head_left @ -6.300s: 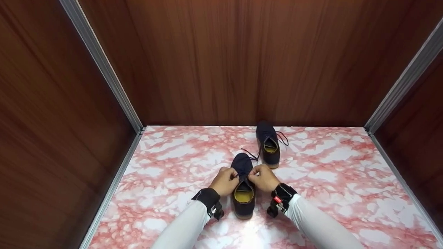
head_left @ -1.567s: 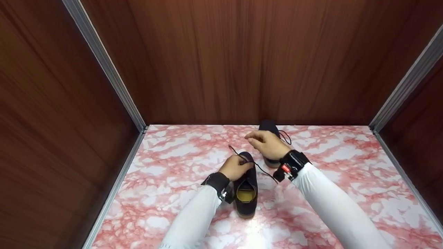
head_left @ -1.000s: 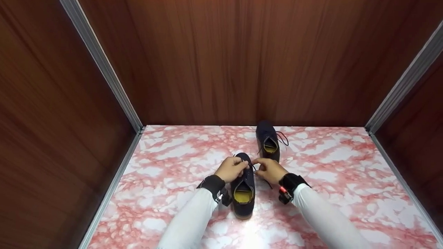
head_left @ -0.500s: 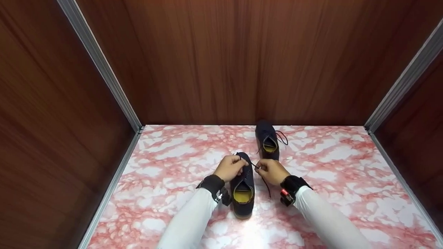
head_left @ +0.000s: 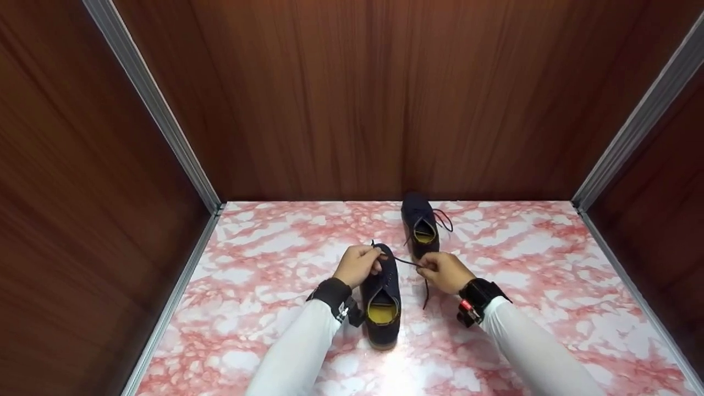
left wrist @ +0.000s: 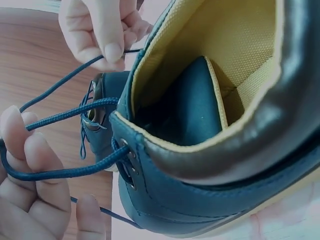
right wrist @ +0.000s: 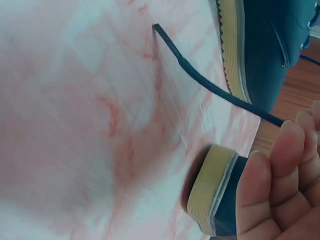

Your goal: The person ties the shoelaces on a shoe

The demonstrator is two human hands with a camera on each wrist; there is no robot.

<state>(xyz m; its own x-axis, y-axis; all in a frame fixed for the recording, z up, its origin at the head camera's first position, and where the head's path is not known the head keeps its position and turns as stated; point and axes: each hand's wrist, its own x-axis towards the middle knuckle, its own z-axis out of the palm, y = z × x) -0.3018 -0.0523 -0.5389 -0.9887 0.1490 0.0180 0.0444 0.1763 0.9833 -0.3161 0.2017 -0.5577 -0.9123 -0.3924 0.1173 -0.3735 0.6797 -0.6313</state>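
A dark navy lace-up shoe [head_left: 383,334] with a yellow lining stands on the floor, toe pointing away from me. My left hand [head_left: 356,266] is over its toe end, fingers curled round the shoelace [left wrist: 60,172], which loops out from the eyelets in the left wrist view. Right of the shoe, my right hand [head_left: 448,272] pinches a strand of the same lace between thumb and fingers. That strand runs taut between the hands, and its loose end [right wrist: 200,82] hangs past my right fingers in the right wrist view. A fingertip-level view of the left grip is partly hidden in the head view.
The matching shoe [head_left: 416,208] stands farther off to the right, near the back panel, its lace [head_left: 443,219] lying loose at its side. Brown wood-look panels [head_left: 330,99] enclose the red and white marbled floor [head_left: 264,308] at the back and both sides.
My right hand came down from above the far shoe, took hold of the lace and drew it rightward. My left hand keeps its hold, shifting slightly left. Earlier, both hands were at the shoe's throat.
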